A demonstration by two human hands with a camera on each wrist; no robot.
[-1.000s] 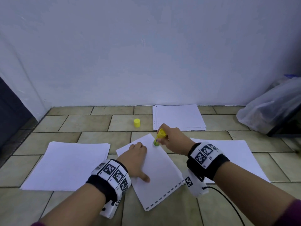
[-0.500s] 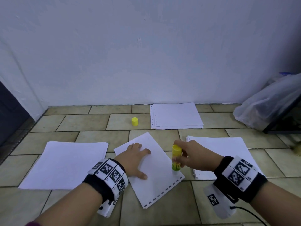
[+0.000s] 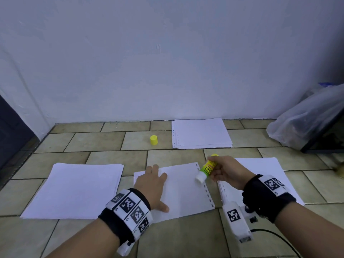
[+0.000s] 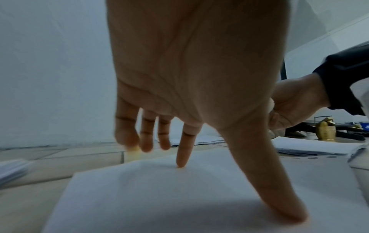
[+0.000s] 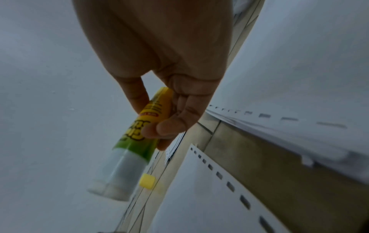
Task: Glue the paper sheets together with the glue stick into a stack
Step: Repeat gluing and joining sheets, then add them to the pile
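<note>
1. The left hand (image 3: 153, 185) lies flat on the single paper sheet (image 3: 183, 190), with its fingers spread and straight; it holds nothing, it only presses the sheet to the tiled floor (image 3: 104, 144)
2. In the left wrist view the tip of the index finger (image 4: 182, 157) and the thumb touch the sheet, while the other fingertips look a little raised and blurred
3. The right hand (image 3: 226, 171) grips the glue stick (image 3: 206, 169) with its fingers and thumb curled around the yellow and green body
4. The stick is tilted, its white glue end points down and toward the left hand, just over the perforated edge of the sheet; I cannot tell if the glue touches the paper
5. Beside the right hand, on its outer side, lies a pile of sheets (image 3: 264, 175), partly under the wrist
6. Beside the left hand, on its outer side, lies another pile of paper (image 3: 74, 189), apart from the single sheet
7. Beyond both hands, near the wall (image 3: 167, 62), lies a third pile (image 3: 202, 134), and the yellow cap (image 3: 153, 140) stands on the floor just beside it
8. Far beyond the right hand there is a plastic bag (image 3: 305, 120)
</note>
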